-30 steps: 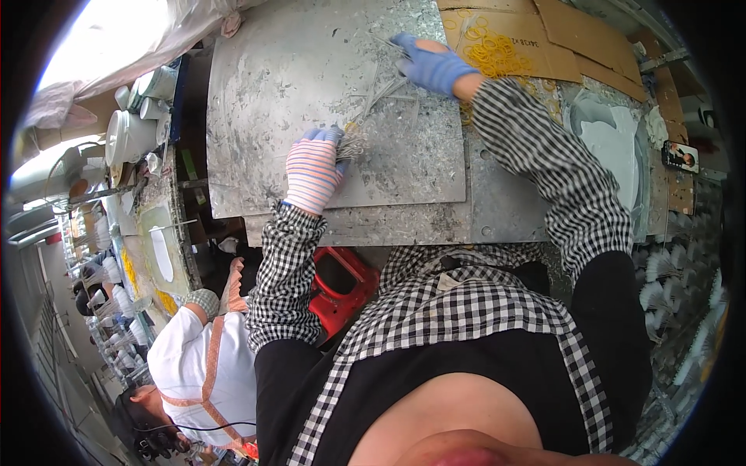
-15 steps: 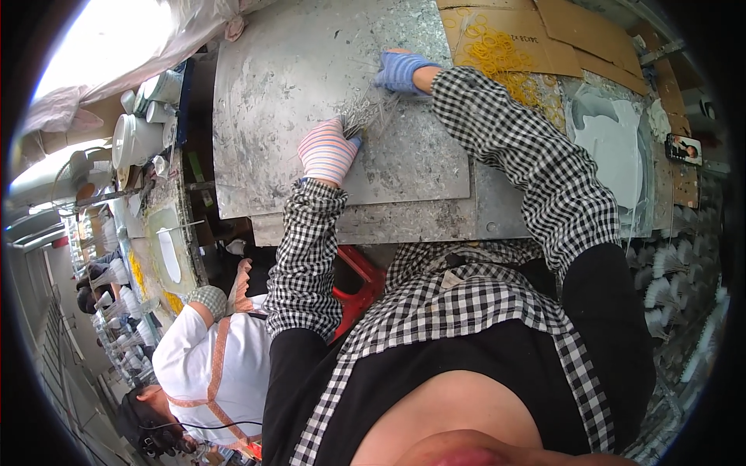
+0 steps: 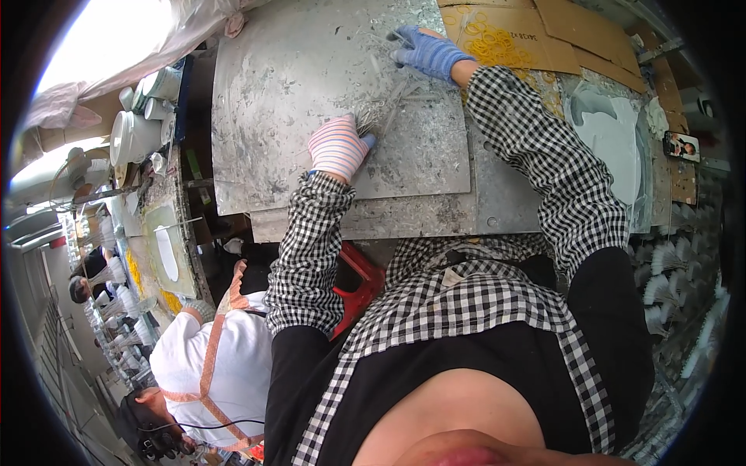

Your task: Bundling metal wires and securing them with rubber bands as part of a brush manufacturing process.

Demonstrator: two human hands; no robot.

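Note:
My left hand, in a pink, white and blue striped glove, is closed round one end of a bundle of thin, clear-grey strands. The strands fan out over the metal sheet; what they are made of is too fine to tell. My right hand, in a blue knitted glove, is at the far right part of the sheet with fingers apart. Loose clear strips lie between my two hands, and some reach the right fingertips.
Yellow rubber bands are heaped on cardboard at the far right. Nearer stands a tray of white paste, with a phone beyond it. To my left a co-worker in white sits by another bench; white buckets stand farther off.
My right hand has moved farther away and slightly right, and its fingers have spread. My left hand has shifted a little right with the bundle. The co-worker's arm has drawn lower.

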